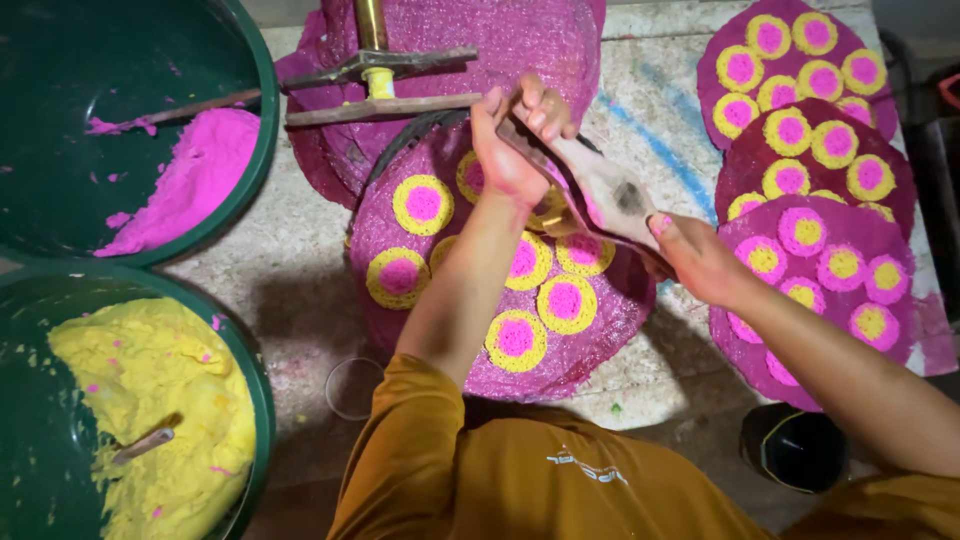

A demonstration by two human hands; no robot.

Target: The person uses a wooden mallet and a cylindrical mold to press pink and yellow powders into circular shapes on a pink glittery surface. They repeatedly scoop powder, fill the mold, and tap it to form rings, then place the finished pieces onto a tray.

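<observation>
Head view: left hand (510,150) fingers clenched on top of wooden paddle (600,185), right hand (695,258) gripping its lower end, above pink mat (600,330) of yellow-pink rounds (423,204). Risk: paddle slips from sticky fingers, drops and smears the wet rounds

Smooth worn wooden paddle (600,185); glossy green plastic tubs (262,120)

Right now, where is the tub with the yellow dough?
The green tub of yellow dough sits at the lower left of the head view, just below the green tub of pink dough and left of the person's left hand.
</observation>
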